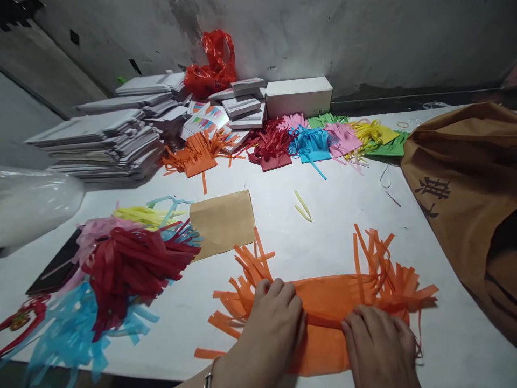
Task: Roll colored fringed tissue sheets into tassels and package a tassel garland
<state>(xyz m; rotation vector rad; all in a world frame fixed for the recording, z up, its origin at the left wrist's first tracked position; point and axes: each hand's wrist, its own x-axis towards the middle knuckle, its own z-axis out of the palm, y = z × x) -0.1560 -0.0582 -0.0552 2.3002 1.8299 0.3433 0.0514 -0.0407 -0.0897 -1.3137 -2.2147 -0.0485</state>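
Note:
A sheet of orange tissue paper (329, 293), cut into fringes at both ends, lies at the front of the white table. A fold or roll runs across its middle. My left hand (274, 318) has its fingers curled over that fold on the left. On the right, my right hand (379, 342) grips the same fold, its fingertips bent down onto the paper. Both thumbs are mostly hidden. Left of my hands lies a heap of fringed tissue in dark red (133, 264), light blue (68, 318), pink and yellow.
Behind the heap lies a brown paper piece (224, 221). A yellow strip (302, 206) rests mid-table. Folded tassels, such as a blue one (313, 143), line the back near a white box (299, 96). Paper stacks (109, 140) stand back left; brown cloth (452, 161) covers the right edge.

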